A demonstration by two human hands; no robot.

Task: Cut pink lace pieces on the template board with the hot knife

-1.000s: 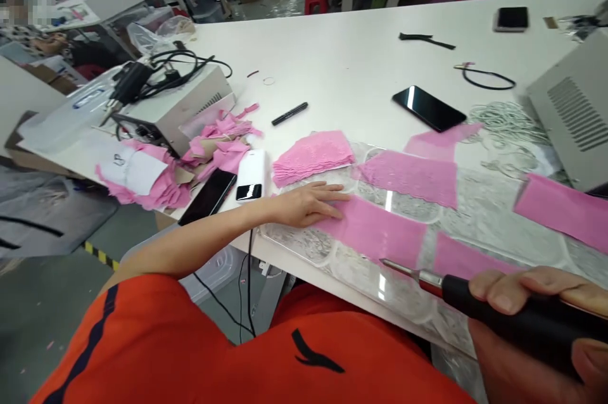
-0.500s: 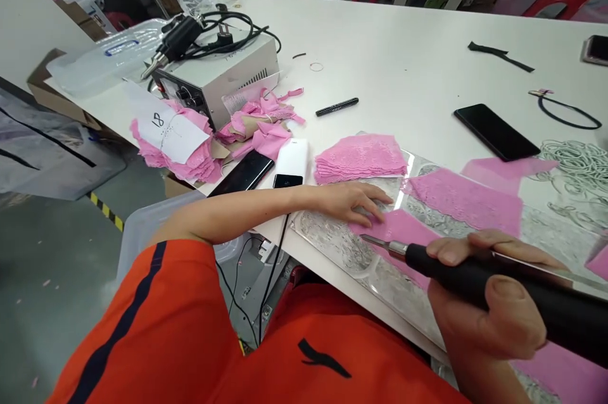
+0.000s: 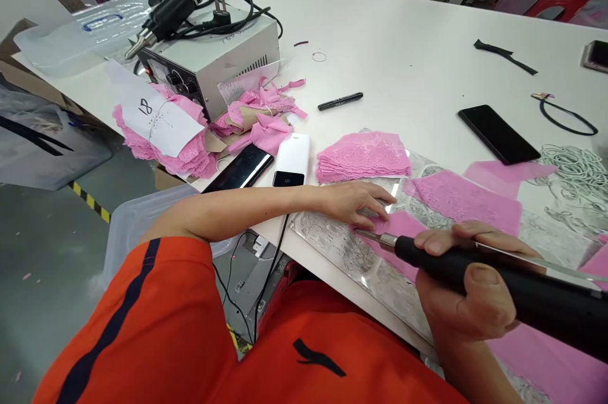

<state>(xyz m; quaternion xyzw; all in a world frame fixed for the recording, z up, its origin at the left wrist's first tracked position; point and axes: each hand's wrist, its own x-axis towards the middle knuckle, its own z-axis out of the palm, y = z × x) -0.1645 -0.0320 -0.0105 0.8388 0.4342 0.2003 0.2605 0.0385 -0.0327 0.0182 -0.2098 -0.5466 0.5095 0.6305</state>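
Note:
My right hand [image 3: 475, 284] is wrapped round a black hand-held cutter with a thin metal tip [image 3: 446, 258], perhaps an ultrasonic one. Its tip reaches the near left edge of a pink fabric piece [image 3: 401, 227], close to my left fingers. My left hand [image 3: 354, 201] lies flat with fingers spread, fingertips at that fabric's left corner. Beneath is a scratched clear cutting board [image 3: 323, 233]. A pink lace piece [image 3: 470, 198] lies beyond the cutter, and a neat stack of pink lace pieces [image 3: 363, 154] sits beyond my left hand.
At the left stand a grey control box [image 3: 232, 68] with a second black tool [image 3: 168, 14] on top and a tied pink bundle [image 3: 175, 132] marked 18. Phones [image 3: 498, 133], a white power bank [image 3: 292, 157], a marker [image 3: 340, 101] and pale elastic cord [image 3: 577, 170] lie on the white table [image 3: 403, 43].
My right hand has moved left with the cutter, its tip shifting slightly left and up along the fabric. My left hand stays nearly in place. The camera view has shifted a little.

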